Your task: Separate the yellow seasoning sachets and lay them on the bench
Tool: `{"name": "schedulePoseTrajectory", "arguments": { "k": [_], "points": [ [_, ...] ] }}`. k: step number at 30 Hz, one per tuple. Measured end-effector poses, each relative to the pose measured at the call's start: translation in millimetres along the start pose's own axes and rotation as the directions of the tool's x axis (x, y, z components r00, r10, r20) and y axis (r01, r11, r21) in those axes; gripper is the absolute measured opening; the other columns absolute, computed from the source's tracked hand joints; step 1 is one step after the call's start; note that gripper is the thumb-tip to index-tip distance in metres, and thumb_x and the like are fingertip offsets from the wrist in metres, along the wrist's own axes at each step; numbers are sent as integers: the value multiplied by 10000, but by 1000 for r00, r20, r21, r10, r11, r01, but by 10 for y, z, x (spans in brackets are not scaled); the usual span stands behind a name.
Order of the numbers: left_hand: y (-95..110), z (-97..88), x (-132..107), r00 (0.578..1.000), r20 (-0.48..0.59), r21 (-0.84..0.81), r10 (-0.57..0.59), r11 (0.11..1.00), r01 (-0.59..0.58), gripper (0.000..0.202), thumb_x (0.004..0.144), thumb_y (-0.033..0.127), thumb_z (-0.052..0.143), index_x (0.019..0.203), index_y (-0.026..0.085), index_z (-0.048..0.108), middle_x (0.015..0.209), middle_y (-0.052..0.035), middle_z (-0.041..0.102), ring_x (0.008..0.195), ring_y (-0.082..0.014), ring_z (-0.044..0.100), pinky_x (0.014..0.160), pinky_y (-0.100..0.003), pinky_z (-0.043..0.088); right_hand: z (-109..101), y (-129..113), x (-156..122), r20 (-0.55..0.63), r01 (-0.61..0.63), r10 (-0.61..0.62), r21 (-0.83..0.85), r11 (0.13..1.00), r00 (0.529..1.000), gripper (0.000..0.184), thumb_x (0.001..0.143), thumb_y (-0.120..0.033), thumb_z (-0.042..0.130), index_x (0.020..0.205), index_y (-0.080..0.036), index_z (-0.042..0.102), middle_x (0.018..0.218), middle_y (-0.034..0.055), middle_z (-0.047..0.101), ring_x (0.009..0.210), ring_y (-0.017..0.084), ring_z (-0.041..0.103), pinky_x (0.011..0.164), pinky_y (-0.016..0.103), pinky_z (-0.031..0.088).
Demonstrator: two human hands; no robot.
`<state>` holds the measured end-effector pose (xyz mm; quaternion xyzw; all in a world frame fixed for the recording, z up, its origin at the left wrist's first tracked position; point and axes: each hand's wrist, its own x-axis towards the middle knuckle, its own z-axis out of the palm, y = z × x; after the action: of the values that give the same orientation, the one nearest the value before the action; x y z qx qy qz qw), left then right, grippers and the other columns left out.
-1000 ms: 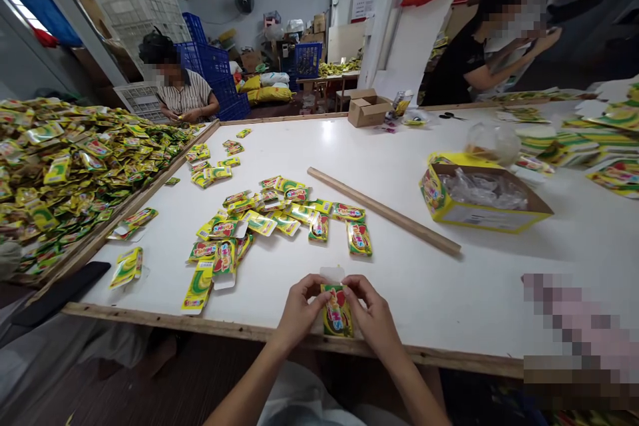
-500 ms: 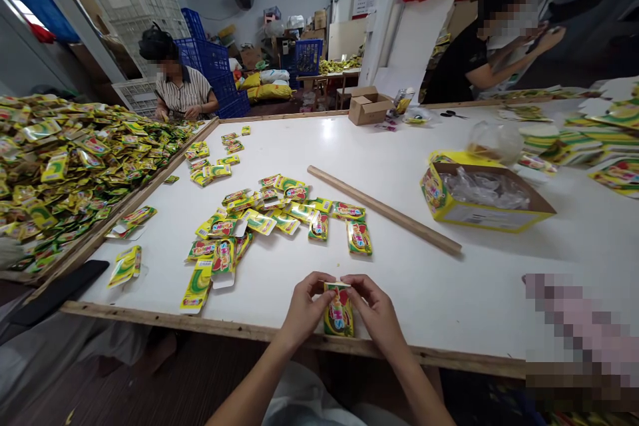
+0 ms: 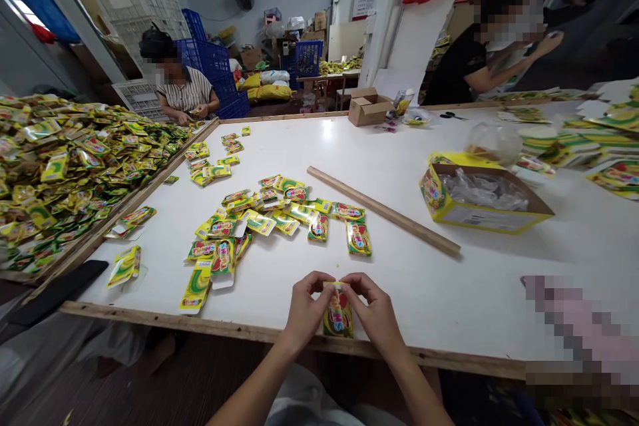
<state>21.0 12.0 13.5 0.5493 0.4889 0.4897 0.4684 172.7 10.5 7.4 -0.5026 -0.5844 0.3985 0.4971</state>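
A small yellow-and-green candy box (image 3: 339, 317) with fruit pictures lies near the table's front edge, its top end toward the far side. My left hand (image 3: 310, 306) grips its upper left corner, thumb on the front and fingers curled behind the top. On the upper right corner, my right hand (image 3: 370, 306) pinches the same way. The fingertips of both hands almost meet at the box's top edge, which they partly hide. Beyond my hands, a loose heap of similar small boxes (image 3: 259, 221) spreads to the left, some with white end flaps sticking out.
A wooden stick (image 3: 384, 211) lies slanting across the white table (image 3: 399, 299). To its right stands an open yellow display box (image 3: 492, 218) with clear plastic bags inside. A large pile of small packets (image 3: 74, 166) fills the left side behind a wooden rail. Co-workers (image 3: 187, 90) are at the far side.
The white flap showing at the box's top end is now folded down out of sight under my fingertips. The co-worker at the far left has shifted their hands.
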Motion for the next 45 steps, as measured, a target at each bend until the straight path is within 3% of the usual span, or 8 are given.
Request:
{"name": "schedulePoseTrajectory", "arguments": {
  "k": [9,17,21,27,31,41,45],
  "points": [
    [54,43,57,999,-47,-12,-21,1000,21,124,781,264,625,799,153,675,642,3,618,609,-130,519,600,-235,400,10,-53,45,-5,-5,5,17,1000,1000,339,828,-527,623,824,-189,613,764,37,644,724,205,604,690,294,491],
    [-46,-26,-25,998,38,-85,-46,995,49,197,804,309,645,886,139,701,817,-64,695,761,-178,604,707,-268,459,-8,71,-43,65,-37,31,88,995,997,270,873,-459,597,886,-191,619,846,46,647,810,211,612,727,288,491],
    [-67,-45,-83,994,105,-94,-38,994,48,217,814,302,640,962,147,671,830,-52,683,759,-169,601,710,-264,465,-9,121,-84,85,-45,37,83,996,996,246,863,-444,610,901,-200,608,853,38,641,807,209,621,713,285,500],
    [-23,-25,-131,981,186,-82,-55,994,71,305,790,219,644,1081,191,557,917,-18,653,795,-158,598,735,-260,475,15,122,-139,133,-45,39,47,998,990,258,877,-400,577,1065,-232,524,1019,50,642,918,220,637,799,311,508],
    [-24,-21,-134,984,177,-45,-34,998,43,283,790,180,614,1065,196,553,874,2,634,766,-145,569,715,-249,457,31,119,-151,155,-87,83,19,996,984,277,894,-417,529,1098,-233,490,1047,56,626,826,204,655,689,287,520],
    [-56,25,-144,991,133,-2,-7,1000,7,269,761,96,569,1007,202,542,852,13,601,760,-139,558,707,-243,436,51,210,-184,102,-61,60,16,998,993,256,906,-409,509,1086,-228,507,1055,63,621,920,218,638,739,294,518],
    [-65,22,-150,982,182,-18,-55,998,59,503,715,78,599,1172,233,458,916,8,601,778,-145,579,720,-253,454,54,221,-180,63,-57,56,5,998,996,271,907,-413,514,1099,-223,509,1052,67,621,908,219,640,769,310,519]
  ]
}}
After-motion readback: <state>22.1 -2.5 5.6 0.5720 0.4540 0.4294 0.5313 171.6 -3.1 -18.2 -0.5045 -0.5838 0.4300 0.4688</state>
